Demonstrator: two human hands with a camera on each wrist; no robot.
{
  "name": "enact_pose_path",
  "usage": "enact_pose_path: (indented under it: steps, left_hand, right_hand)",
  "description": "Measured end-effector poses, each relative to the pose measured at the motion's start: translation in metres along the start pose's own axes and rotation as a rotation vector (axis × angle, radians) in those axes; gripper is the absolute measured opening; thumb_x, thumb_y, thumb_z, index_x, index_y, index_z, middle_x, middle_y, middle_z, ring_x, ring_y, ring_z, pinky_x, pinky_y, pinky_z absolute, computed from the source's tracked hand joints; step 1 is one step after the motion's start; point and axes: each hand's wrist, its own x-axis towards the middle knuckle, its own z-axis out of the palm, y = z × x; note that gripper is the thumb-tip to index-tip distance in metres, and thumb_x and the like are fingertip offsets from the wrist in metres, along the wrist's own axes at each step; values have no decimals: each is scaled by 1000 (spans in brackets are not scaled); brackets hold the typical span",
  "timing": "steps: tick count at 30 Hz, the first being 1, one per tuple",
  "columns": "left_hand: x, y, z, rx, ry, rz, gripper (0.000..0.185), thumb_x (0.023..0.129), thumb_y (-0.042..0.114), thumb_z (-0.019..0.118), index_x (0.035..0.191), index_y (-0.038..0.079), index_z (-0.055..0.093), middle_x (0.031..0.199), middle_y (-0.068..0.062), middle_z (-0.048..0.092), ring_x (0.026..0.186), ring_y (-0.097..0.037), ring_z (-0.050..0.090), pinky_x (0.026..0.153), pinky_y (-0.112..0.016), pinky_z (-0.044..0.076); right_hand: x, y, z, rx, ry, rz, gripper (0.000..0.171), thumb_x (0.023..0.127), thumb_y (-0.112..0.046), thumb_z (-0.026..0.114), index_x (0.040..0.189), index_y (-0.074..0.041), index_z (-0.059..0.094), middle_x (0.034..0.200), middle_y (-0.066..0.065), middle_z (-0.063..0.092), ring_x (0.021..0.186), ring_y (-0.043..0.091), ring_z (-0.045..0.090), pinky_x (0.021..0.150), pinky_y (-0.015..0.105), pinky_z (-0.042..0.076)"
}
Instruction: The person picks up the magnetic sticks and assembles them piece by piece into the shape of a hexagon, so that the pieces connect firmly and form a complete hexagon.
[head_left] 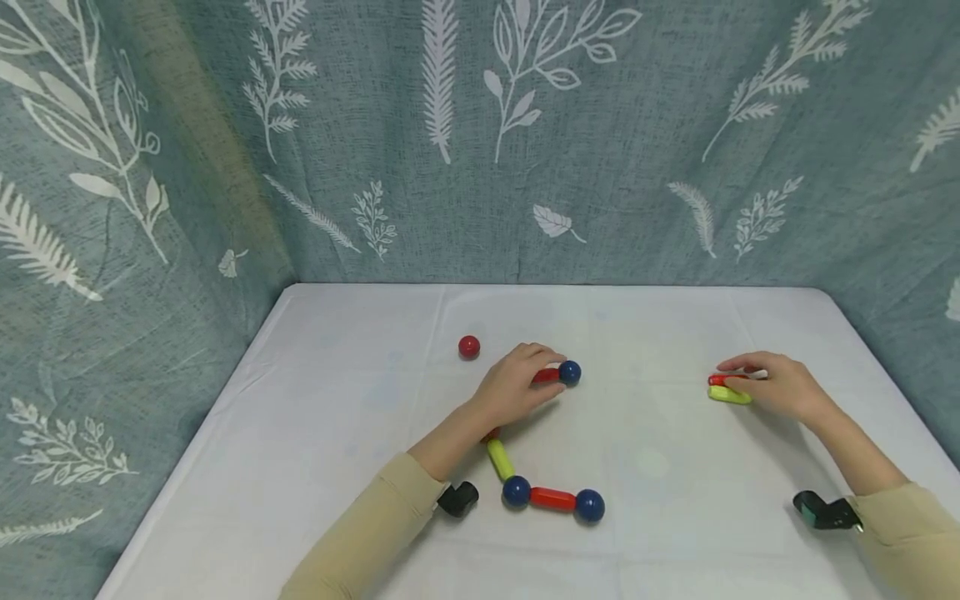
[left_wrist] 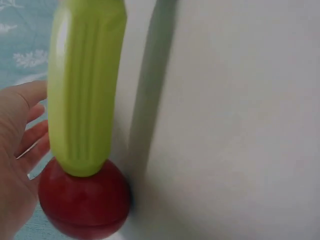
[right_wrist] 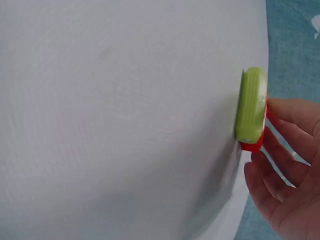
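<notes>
In the head view, my left hand (head_left: pixel 517 385) holds a red magnetic rod (head_left: pixel 547 376) between thumb and fingers; a blue ball (head_left: pixel 570 372) sits on its right end. Under the left wrist, a red ball (left_wrist: pixel 84 200) joins a lime-green rod (left_wrist: pixel 86 90). That rod leads to another blue ball (head_left: pixel 516 492), then a red rod (head_left: pixel 552 499) and a last blue ball (head_left: pixel 590 506). Far to the right, my right hand (head_left: pixel 780 387) pinches a red rod (head_left: pixel 717 380). A lime-green rod (right_wrist: pixel 251 106) lies right alongside it.
A loose red ball (head_left: pixel 468 347) lies behind and left of the left hand. The white-covered table (head_left: pixel 360 333) meets a teal leaf-print curtain (head_left: pixel 465 217) at its back edge. Black wrist cameras (head_left: pixel 459 499) hang below both cuffs.
</notes>
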Motion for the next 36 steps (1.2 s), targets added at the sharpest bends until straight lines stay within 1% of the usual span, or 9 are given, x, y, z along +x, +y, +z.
enact_pose_path:
  steps: [3,6,9,12,19,25,30,33,36]
  left_hand:
    - [7,-2,1,27,-54,-44,42,93,30,68,130,12,61,128,-6,60,119,-20,53,97,-33,46]
    - [13,-3,3,40,-109,-85,45,93,34,67,133,14,60,129,-6,59,120,-20,53,97,-35,46]
    - [17,-4,4,36,-155,-114,45,94,35,66,134,15,59,128,-4,60,116,-18,56,93,-34,48]
    - [19,-5,6,28,-183,-129,46,94,34,66,135,15,58,128,-4,61,113,-17,58,90,-32,49]
    - [19,-6,11,25,-181,-140,44,94,31,65,135,16,58,127,-3,63,114,-17,58,91,-31,48]
    - [18,-7,13,33,-162,-153,43,94,30,66,135,16,58,129,-3,62,117,-18,57,94,-33,47]
    - [17,-6,13,36,-158,-164,43,95,30,65,135,17,58,128,-3,63,115,-17,58,93,-32,48]
    - [16,-5,13,31,-153,-168,43,95,30,65,134,17,59,127,-3,63,114,-17,59,91,-32,48]
    - [15,-5,13,22,-150,-172,43,94,31,66,134,16,59,126,-3,64,113,-17,59,90,-32,48]
  right_hand:
    - [2,4,1,8,-18,13,41,96,-27,63,122,6,62,121,31,57,107,46,52,78,51,47]
    - [6,6,3,16,-18,21,44,95,-28,64,122,7,61,119,30,58,105,43,53,78,50,46]
    - [10,3,7,18,-17,28,45,94,-29,65,121,6,61,119,30,58,104,43,53,81,53,45]
    - [15,-3,10,14,-8,16,42,93,-26,67,120,6,61,118,30,58,103,42,53,81,52,45]
    - [20,-32,29,51,53,-97,32,91,-20,70,114,1,66,107,20,65,93,33,59,69,36,49]
    - [25,-68,57,96,37,-196,26,89,-19,73,110,-4,70,100,9,67,89,25,60,72,36,50]
    - [30,-93,77,149,2,-224,23,88,-16,72,109,-6,70,95,4,67,83,21,59,67,32,50]
    - [34,-103,85,178,-11,-238,22,88,-15,72,108,-5,70,93,4,67,80,19,59,64,30,50]
    - [36,-111,90,191,-13,-256,22,88,-14,72,107,-4,70,93,5,68,80,19,60,64,30,50]
